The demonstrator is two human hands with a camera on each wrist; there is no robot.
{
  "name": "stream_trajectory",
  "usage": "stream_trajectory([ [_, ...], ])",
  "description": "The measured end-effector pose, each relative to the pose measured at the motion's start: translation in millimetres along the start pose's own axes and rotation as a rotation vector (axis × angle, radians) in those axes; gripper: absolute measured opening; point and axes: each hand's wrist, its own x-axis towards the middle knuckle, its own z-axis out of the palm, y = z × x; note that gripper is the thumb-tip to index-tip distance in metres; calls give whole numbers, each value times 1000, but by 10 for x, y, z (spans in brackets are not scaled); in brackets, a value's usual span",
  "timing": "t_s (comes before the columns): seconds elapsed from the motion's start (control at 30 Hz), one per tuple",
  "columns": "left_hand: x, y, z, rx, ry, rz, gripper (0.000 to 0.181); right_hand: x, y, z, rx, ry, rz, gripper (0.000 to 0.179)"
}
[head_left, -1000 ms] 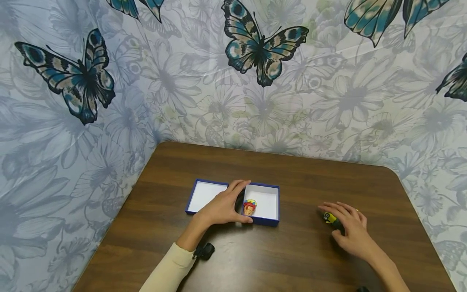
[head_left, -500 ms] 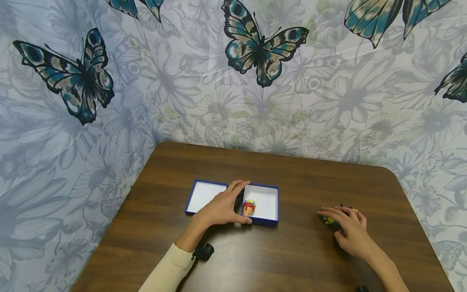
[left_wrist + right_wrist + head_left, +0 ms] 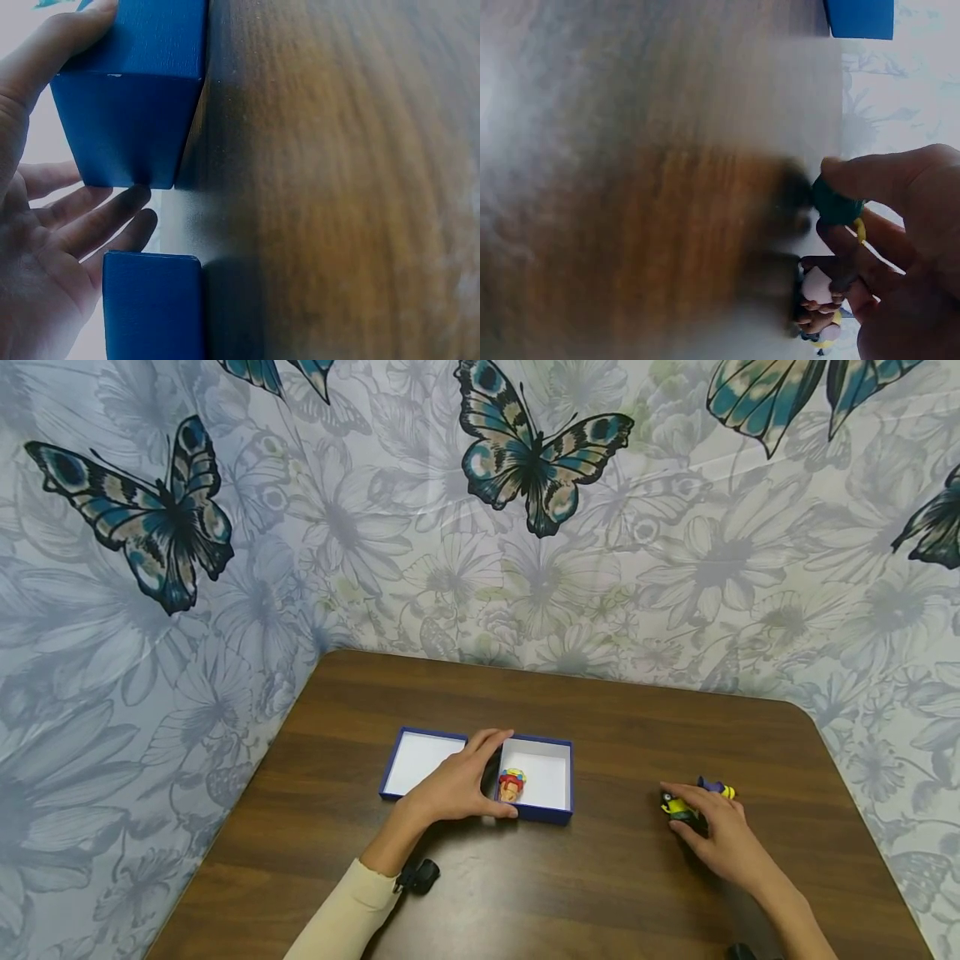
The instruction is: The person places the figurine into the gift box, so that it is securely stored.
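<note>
Green toy [image 3: 677,807] probably in right hand [image 3: 722,837]

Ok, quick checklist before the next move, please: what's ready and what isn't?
Left grip holding the blue, white-lined rectangular box: ok.
Box uncovered: ok; red-and-yellow toy figure inside.
Right grip pinching the green-and-yellow toy figure: ok.
Green figure lifted off the brown wood-grain table: cannot tell.
Green figure in the box: not ok; it is right of it.
Purple-and-yellow toy figure apart from the right grip: cannot tell; they are close.
</note>
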Motion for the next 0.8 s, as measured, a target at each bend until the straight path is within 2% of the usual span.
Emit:
stream_trajectory([
  [0.1,3,1,-4,1,3,3,124,9,33,21,5,23,17,60],
  [0.37,4,10,-15,2,3,6,123,-23,94,60,57,64,134,56],
  [0.8,0,2,0,-6,-5,-8,124,-20,59,63,87,104,133,53],
])
